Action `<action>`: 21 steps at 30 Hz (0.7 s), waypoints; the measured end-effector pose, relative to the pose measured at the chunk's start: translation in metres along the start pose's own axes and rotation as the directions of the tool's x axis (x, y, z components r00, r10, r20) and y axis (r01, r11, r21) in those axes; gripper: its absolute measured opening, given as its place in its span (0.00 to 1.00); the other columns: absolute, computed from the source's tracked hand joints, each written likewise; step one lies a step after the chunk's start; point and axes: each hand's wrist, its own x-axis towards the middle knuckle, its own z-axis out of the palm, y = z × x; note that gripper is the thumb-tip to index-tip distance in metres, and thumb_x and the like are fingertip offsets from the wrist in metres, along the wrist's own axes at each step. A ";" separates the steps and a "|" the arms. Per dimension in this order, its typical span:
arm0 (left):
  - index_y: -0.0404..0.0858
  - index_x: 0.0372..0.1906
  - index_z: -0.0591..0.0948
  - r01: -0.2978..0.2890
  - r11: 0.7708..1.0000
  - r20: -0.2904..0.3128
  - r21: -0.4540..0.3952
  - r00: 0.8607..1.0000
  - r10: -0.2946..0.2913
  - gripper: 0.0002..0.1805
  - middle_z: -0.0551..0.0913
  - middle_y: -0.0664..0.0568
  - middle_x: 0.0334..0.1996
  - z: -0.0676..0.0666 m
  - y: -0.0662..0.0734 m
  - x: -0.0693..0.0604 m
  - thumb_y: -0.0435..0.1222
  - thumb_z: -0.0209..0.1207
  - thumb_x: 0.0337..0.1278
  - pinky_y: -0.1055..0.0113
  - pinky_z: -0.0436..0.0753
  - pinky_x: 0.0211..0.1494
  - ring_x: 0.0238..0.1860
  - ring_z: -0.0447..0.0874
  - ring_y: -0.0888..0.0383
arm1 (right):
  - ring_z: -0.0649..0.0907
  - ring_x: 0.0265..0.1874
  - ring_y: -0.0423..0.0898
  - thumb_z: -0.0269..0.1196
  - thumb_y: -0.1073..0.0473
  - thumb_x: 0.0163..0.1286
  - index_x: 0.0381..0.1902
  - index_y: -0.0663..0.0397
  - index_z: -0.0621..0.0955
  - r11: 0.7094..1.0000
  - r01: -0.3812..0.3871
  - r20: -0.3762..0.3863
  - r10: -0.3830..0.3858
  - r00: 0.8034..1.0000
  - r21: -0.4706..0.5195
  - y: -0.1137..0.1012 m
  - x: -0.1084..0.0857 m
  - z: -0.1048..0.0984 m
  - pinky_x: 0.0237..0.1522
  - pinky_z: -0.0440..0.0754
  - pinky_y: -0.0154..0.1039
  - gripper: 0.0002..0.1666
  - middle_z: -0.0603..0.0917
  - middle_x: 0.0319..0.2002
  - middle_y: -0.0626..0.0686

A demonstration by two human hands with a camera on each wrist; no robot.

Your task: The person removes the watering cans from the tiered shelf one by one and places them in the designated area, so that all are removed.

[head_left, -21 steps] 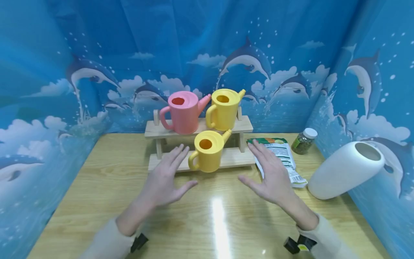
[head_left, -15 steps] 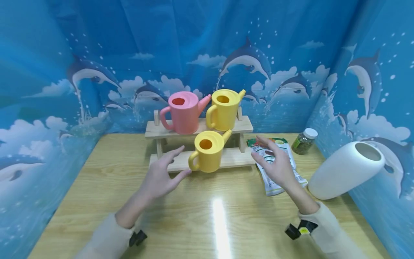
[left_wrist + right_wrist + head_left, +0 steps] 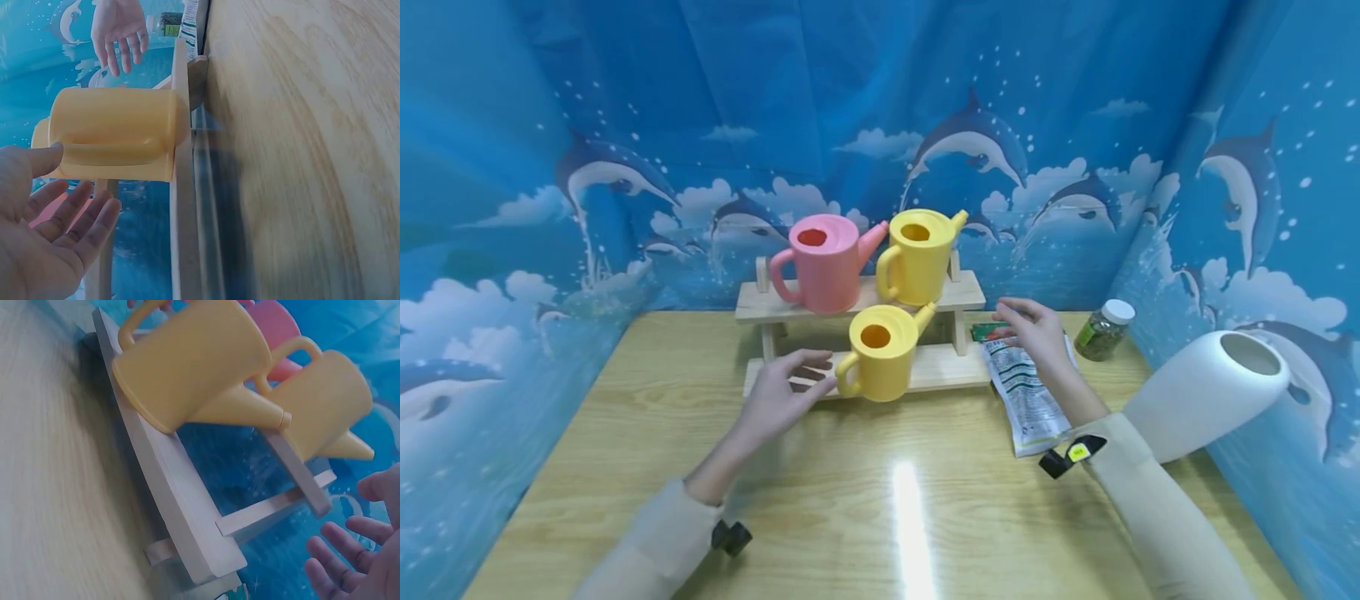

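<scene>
One upright yellow watering can [image 3: 887, 367], frontmost on the lower shelf [image 3: 951, 367], stands at two o'clock from the nearer left hand [image 3: 775, 396], handle [image 3: 841, 378] toward eight, spout [image 3: 927, 317] toward one. From the right hand [image 3: 1039, 332], over the bag [image 3: 1030, 408], it lies near nine. Both hands hold nothing, fingers parted, lightly bent; left thumb contact is unclear.

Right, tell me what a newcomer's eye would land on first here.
Probably the watering cans on the two-tier wooden stand: a pink watering can and a yellow watering can up top, and a front yellow can below, with the left hand beside it. Next, the blue dolphin backdrop behind them and the white vase at the head view's right.
</scene>
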 end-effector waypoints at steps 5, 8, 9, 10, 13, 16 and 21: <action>0.34 0.58 0.86 -0.012 0.999 0.024 -0.040 1.000 0.013 0.19 0.91 0.38 0.48 0.008 -0.007 0.004 0.33 0.72 0.63 0.58 0.95 0.47 0.47 0.92 0.40 | 0.88 0.35 0.31 0.59 0.43 0.82 0.76 0.55 0.73 0.998 -0.056 0.009 0.056 0.998 -0.015 0.003 0.020 0.005 0.47 0.92 0.32 0.34 0.88 0.49 0.46; 0.34 0.54 0.87 -0.023 0.998 0.016 -0.054 1.000 0.024 0.17 0.92 0.38 0.47 0.014 -0.009 0.005 0.33 0.72 0.62 0.59 0.95 0.46 0.46 0.92 0.40 | 0.89 0.36 0.32 0.59 0.44 0.82 0.76 0.56 0.73 0.998 -0.068 0.032 0.068 0.997 -0.005 0.003 0.028 0.009 0.45 0.92 0.31 0.34 0.85 0.61 0.60; 0.34 0.53 0.88 -0.021 0.998 0.010 -0.054 1.000 0.021 0.16 0.92 0.39 0.46 0.015 -0.009 0.005 0.33 0.72 0.62 0.60 0.95 0.46 0.46 0.92 0.41 | 0.89 0.37 0.32 0.59 0.44 0.82 0.75 0.56 0.73 0.998 -0.067 0.038 0.068 0.997 -0.004 0.002 0.030 0.010 0.43 0.91 0.29 0.33 0.83 0.63 0.63; 0.34 0.52 0.88 -0.015 0.999 0.004 -0.052 1.000 0.015 0.15 0.92 0.39 0.46 0.017 -0.009 0.005 0.34 0.73 0.62 0.62 0.95 0.45 0.46 0.92 0.42 | 0.89 0.37 0.32 0.59 0.44 0.82 0.75 0.56 0.74 0.998 -0.067 0.044 0.067 0.997 -0.006 0.001 0.032 0.011 0.41 0.91 0.28 0.33 0.82 0.64 0.64; 0.34 0.50 0.88 -0.001 0.998 -0.016 -0.058 1.000 0.001 0.14 0.92 0.39 0.46 0.021 -0.009 0.005 0.34 0.73 0.61 0.66 0.94 0.43 0.45 0.92 0.43 | 0.89 0.37 0.34 0.60 0.43 0.81 0.74 0.56 0.75 0.997 -0.075 0.050 0.077 0.996 -0.027 -0.003 0.037 0.014 0.39 0.90 0.26 0.33 0.82 0.65 0.65; 0.34 0.50 0.88 0.014 0.998 -0.026 -0.069 1.000 -0.016 0.14 0.91 0.40 0.45 0.023 -0.007 0.006 0.34 0.73 0.61 0.69 0.94 0.42 0.45 0.91 0.46 | 0.89 0.34 0.34 0.62 0.43 0.80 0.72 0.56 0.77 0.996 -0.086 0.046 0.088 0.995 -0.035 -0.005 0.040 0.015 0.37 0.89 0.26 0.32 0.84 0.62 0.63; 0.34 0.50 0.88 0.036 0.995 -0.033 -0.096 0.999 -0.039 0.14 0.92 0.40 0.44 0.025 -0.007 0.006 0.33 0.73 0.60 0.70 0.93 0.40 0.43 0.90 0.53 | 0.91 0.37 0.39 0.63 0.44 0.79 0.71 0.55 0.78 0.994 -0.103 0.032 0.104 0.994 -0.034 -0.005 0.044 0.016 0.35 0.89 0.28 0.31 0.86 0.56 0.57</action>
